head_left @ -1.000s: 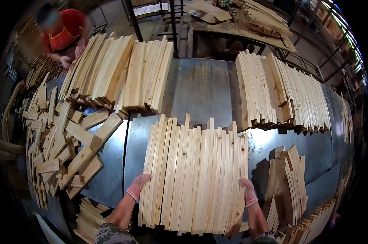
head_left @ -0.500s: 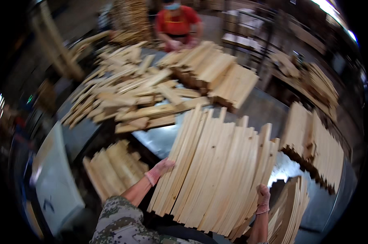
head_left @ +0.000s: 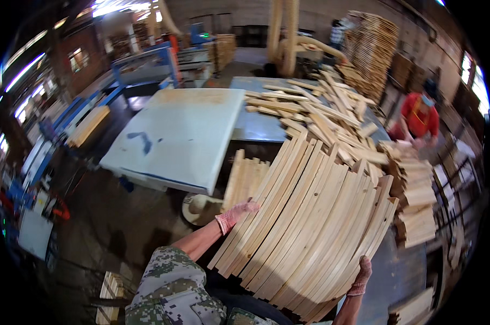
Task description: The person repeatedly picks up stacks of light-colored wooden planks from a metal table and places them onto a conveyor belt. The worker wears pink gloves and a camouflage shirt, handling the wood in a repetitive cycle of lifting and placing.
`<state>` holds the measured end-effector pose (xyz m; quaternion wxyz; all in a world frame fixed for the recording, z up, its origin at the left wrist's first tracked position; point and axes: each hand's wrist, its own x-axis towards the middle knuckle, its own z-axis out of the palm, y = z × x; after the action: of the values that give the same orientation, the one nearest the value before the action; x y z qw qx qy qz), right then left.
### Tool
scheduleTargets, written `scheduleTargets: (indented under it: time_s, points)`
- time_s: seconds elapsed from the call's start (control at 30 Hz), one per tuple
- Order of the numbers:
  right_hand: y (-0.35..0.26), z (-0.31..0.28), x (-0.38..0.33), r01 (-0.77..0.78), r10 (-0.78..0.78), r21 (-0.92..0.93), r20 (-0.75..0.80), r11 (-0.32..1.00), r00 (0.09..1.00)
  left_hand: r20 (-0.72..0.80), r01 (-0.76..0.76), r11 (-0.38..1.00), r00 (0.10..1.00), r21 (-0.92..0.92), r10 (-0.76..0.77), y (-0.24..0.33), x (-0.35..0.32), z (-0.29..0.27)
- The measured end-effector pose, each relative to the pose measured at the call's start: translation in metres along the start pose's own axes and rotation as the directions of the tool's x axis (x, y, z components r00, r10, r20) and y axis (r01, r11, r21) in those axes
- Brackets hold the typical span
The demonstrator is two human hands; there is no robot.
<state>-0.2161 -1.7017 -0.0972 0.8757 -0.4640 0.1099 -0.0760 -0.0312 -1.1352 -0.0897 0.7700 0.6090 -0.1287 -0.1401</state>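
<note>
While both gloved hands clamp the fanned bundle of wooden slats, left hand pressed flat on its left edge, right hand cupping the lower right corner, it appears gathered and lifted above the table; scattered slats remain unsorted.

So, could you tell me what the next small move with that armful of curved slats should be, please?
Probably ease the bundle of curved wooden slats down onto a surface: the left hand and right hand only press its two edges, and the slats are fanned and uneven.
</note>
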Motion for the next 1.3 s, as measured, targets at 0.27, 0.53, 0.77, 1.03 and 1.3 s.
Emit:
scheduleTargets:
  time_s: [0.27, 0.53, 0.77, 1.03, 1.3]
  points:
    - [0.084, 0.342, 0.042, -0.231, 0.233, -0.046, 0.336, 0.972, 0.913, -0.242, 0.097, 0.924, 0.95, -0.369, -0.196, 0.09, -0.157, -0.213]
    - [0.309, 0.493, 0.146, -0.261, 0.323, -0.223, 0.314, 0.939, 0.893, -0.298, 0.155, 0.825, 0.883, -0.543, -0.362, 0.195, -0.233, -0.448]
    - [0.409, 0.678, 0.156, -0.247, 0.35, -0.277, 0.433, 0.929, 0.83, -0.445, 0.219, 0.893, 0.805, -0.393, -0.393, 0.205, -0.251, -0.619]
    - [0.512, 0.769, 0.213, -0.362, 0.378, -0.114, 0.174, 0.925, 0.909, -0.504, 0.429, 0.9, 0.795, 0.075, -0.337, 0.251, -0.172, -0.813]
    - [0.604, 0.977, 0.208, -0.439, 0.421, -0.005, 0.288, 0.899, 0.86, -0.741, 0.779, 0.277, 0.624, 0.563, -0.247, 0.389, -0.146, -0.948]
